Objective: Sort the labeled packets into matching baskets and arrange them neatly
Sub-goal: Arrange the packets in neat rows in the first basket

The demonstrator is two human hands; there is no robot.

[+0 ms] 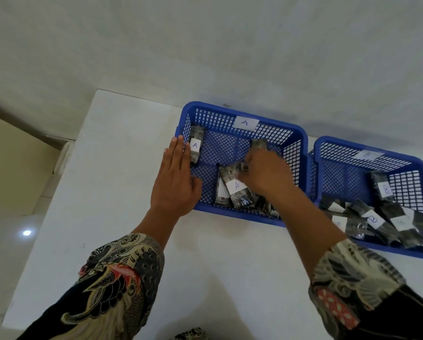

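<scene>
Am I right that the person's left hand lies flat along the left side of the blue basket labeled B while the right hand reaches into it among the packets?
Not quite: the head view shows the label on that basket reads A, not B. The left hand does lie flat along its left side, and the right hand reaches in among the packets.

table (112,192): white, set against a pale wall | basket marked A (242,111): blue, on the table's far side, left of the pair | basket marked B (367,143): blue, just beside it on the right, rims close or touching | dark packet (190,336): at the near edge, mostly cut off by the frame
</scene>
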